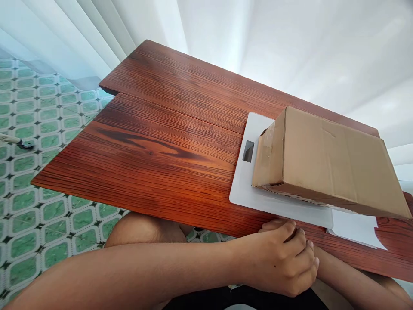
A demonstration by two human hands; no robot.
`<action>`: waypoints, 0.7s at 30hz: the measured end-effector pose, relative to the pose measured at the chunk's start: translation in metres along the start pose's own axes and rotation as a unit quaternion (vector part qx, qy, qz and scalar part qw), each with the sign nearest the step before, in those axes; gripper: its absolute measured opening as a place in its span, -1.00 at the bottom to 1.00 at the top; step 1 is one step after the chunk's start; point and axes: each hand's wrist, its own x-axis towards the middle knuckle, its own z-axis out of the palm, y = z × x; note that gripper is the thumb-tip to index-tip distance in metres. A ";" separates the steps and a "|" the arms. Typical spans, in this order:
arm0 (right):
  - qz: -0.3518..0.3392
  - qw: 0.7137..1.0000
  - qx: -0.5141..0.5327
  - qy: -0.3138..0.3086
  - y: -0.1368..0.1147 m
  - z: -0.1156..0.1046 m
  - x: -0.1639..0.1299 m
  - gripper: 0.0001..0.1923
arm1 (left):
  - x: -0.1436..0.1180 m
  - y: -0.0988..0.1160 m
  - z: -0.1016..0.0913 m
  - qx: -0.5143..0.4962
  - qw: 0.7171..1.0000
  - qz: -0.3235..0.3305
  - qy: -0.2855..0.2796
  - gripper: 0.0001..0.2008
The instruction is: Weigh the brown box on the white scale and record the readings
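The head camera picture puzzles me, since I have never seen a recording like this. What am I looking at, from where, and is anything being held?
The camera sits on a person's head and looks down at their own arms. The left hand lies curled at the near edge of a reddish wooden table, over the right hand, which is mostly hidden. Neither visibly holds anything. On the table lies a flat white scale with a dark display, and a taped cardboard box rests on it. A white sheet pokes out beside the scale. Below is green patterned floor tile.
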 end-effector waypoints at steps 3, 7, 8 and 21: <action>-0.020 1.000 -0.006 -0.008 0.002 0.000 0.001 -0.71 | -0.001 0.000 0.001 0.001 1.000 0.004 -0.006 -0.69; -0.076 0.996 -0.027 -0.025 0.008 -0.002 0.005 -0.70 | -0.001 0.001 0.002 -0.005 1.000 0.002 -0.006 -0.69; -0.086 0.995 -0.036 -0.022 0.009 -0.002 0.006 -0.70 | 0.000 0.002 0.002 -0.006 1.000 0.002 -0.007 -0.69; -0.099 0.994 -0.053 -0.019 0.014 -0.003 0.005 -0.74 | -0.002 0.002 0.002 -0.008 1.000 0.012 -0.009 -0.69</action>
